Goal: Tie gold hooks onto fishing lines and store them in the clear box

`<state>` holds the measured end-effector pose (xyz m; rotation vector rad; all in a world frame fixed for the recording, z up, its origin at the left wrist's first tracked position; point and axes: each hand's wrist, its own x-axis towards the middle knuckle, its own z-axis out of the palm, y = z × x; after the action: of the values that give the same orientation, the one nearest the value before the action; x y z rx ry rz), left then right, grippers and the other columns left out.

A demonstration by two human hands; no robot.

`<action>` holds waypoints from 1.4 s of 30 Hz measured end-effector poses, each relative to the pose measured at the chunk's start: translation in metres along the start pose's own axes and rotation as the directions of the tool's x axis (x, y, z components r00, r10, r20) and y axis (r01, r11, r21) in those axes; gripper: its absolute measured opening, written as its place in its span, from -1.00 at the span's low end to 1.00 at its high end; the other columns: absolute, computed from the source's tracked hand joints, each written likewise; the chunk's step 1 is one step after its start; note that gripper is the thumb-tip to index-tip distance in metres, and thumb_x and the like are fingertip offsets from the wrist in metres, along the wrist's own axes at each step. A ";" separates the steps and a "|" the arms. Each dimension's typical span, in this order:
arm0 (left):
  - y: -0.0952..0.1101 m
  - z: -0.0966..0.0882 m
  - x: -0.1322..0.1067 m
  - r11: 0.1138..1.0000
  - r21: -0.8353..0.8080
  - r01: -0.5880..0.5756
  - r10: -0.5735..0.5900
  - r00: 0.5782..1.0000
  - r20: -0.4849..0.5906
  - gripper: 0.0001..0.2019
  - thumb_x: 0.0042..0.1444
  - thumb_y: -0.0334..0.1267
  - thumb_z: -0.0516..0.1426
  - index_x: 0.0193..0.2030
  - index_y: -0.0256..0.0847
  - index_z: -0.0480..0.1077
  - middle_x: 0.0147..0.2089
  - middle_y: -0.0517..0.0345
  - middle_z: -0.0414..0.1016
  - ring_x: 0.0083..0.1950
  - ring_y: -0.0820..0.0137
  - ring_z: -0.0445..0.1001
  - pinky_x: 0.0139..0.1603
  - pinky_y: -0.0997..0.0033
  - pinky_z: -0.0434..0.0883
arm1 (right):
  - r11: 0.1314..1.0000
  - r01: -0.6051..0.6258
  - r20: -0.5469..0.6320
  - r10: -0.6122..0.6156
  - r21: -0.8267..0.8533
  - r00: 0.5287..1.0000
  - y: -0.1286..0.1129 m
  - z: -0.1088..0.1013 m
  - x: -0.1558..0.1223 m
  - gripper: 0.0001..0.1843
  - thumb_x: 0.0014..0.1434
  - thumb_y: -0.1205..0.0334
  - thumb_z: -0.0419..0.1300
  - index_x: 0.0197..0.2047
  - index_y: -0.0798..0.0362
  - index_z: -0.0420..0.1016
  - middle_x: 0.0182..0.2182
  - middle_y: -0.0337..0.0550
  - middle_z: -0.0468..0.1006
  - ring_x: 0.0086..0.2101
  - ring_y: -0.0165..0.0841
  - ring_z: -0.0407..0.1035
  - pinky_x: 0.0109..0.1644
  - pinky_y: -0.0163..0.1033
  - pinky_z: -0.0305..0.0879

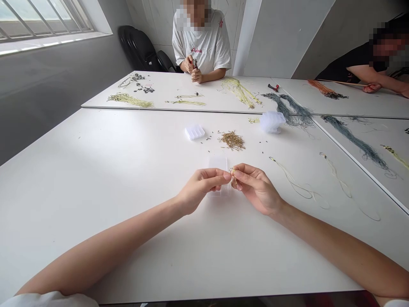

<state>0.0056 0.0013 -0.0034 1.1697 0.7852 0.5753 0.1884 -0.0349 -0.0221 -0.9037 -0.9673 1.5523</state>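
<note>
Both my hands meet over the middle of the white table (pixel 96 179). My left hand (pixel 200 187) is closed in a pinch, its fingertips touching those of my right hand (pixel 255 187). My right hand pinches a small gold hook (pixel 233 174) with a thin line. A clear plastic box (pixel 218 164) lies on the table just behind and under my fingers. What my left fingers hold is too small to make out.
A pile of gold hooks (pixel 232 140) lies beyond my hands, with a small white box (pixel 194 131) and a clear box (pixel 272 121) near it. Finished lines (pixel 297 183) lie to the right. Two other people sit at the far tables, with bundles of yellow and grey lines.
</note>
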 end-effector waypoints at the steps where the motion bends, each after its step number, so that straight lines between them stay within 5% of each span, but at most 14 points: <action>1: 0.002 0.000 0.000 1.000 0.014 -0.028 0.028 0.999 -0.031 -0.83 0.11 -0.15 0.23 -0.27 -0.21 0.52 -0.24 0.12 0.49 -0.27 0.45 0.30 -0.17 0.37 0.23 | 1.000 0.000 0.004 0.000 -0.006 1.000 0.000 0.000 0.000 -0.90 0.13 0.16 0.32 -0.35 -0.01 0.56 -0.45 -0.27 0.39 -0.45 -0.44 0.17 -0.27 -0.24 0.14; 6: 0.011 0.002 -0.003 0.984 0.085 -0.154 0.157 0.987 -0.030 -0.78 0.14 -0.13 0.23 -0.22 -0.26 0.50 -0.24 0.05 0.54 -0.13 0.31 0.47 0.01 0.24 0.32 | 0.998 -0.022 0.072 0.026 -0.055 0.997 0.001 -0.001 0.000 -0.87 0.20 0.15 0.26 -0.32 0.02 0.54 -0.43 -0.26 0.38 -0.42 -0.44 0.16 -0.26 -0.26 0.11; 13: 0.013 0.000 -0.004 0.974 0.130 -0.186 0.183 0.983 0.035 -0.78 0.22 -0.15 0.16 -0.28 -0.28 0.48 -0.40 0.13 0.46 -0.28 0.39 0.44 -0.12 0.31 0.35 | 0.994 -0.051 0.179 0.068 -0.097 0.982 -0.001 0.001 -0.001 -0.87 0.21 0.15 0.24 -0.26 0.01 0.56 -0.32 -0.17 0.50 -0.38 -0.40 0.19 -0.25 -0.24 0.13; 19: 0.012 0.001 -0.004 0.975 0.163 -0.150 0.167 0.982 -0.092 -0.77 0.16 -0.11 0.21 -0.19 -0.22 0.52 -0.20 0.08 0.53 -0.24 0.42 0.40 -0.17 0.38 0.30 | 0.995 0.026 0.035 -0.022 -0.099 0.999 0.000 0.000 0.001 -0.89 0.16 0.16 0.28 -0.36 -0.03 0.55 -0.37 -0.23 0.41 -0.33 -0.38 0.20 -0.17 -0.23 0.15; 24: 0.001 0.004 -0.002 1.000 0.007 -0.026 0.026 0.999 0.036 -0.73 0.19 -0.10 0.18 -0.13 -0.24 0.56 -0.18 0.01 0.55 -0.32 0.44 0.41 -0.26 0.39 0.25 | 0.997 0.058 -0.014 -0.058 -0.047 0.998 0.001 0.002 0.001 -0.88 0.14 0.16 0.30 -0.40 -0.03 0.53 -0.21 -0.19 0.43 -0.22 -0.34 0.28 -0.06 -0.17 0.22; 27: -0.005 0.007 -0.002 0.986 -0.161 0.033 -0.015 0.994 0.110 -0.75 0.19 -0.13 0.19 -0.16 -0.26 0.55 -0.10 -0.03 0.53 -0.28 0.45 0.43 -0.21 0.40 0.28 | 0.999 0.036 -0.012 -0.037 -0.026 0.999 0.001 0.003 0.000 -0.88 0.13 0.14 0.30 -0.39 -0.02 0.52 -0.14 -0.19 0.43 -0.33 -0.39 0.26 -0.11 -0.15 0.25; 33: -0.010 0.009 -0.001 0.956 -0.288 0.064 -0.025 0.990 0.139 -0.79 0.20 -0.16 0.19 -0.29 -0.28 0.53 -0.26 0.09 0.44 -0.27 0.50 0.32 -0.11 0.41 0.29 | 0.999 0.027 0.020 -0.027 0.020 0.999 0.001 0.005 -0.001 -0.87 0.14 0.14 0.30 -0.39 -0.02 0.50 -0.18 -0.21 0.46 -0.41 -0.41 0.27 -0.17 -0.15 0.25; 42: -0.005 0.012 -0.004 0.984 -0.176 -0.034 0.046 0.997 0.066 -0.72 0.20 -0.18 0.17 -0.48 -0.27 0.44 -0.40 0.18 0.29 -0.31 0.47 0.20 -0.20 0.39 0.19 | 0.999 0.002 -0.010 -0.001 0.051 1.000 0.004 0.006 -0.001 -0.88 0.11 0.12 0.32 -0.40 -0.05 0.53 -0.24 -0.21 0.50 -0.33 -0.34 0.33 -0.09 -0.09 0.29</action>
<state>0.0127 -0.0099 -0.0055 1.0399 0.6399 0.6206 0.1815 -0.0375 -0.0233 -0.8740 -0.9178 1.5633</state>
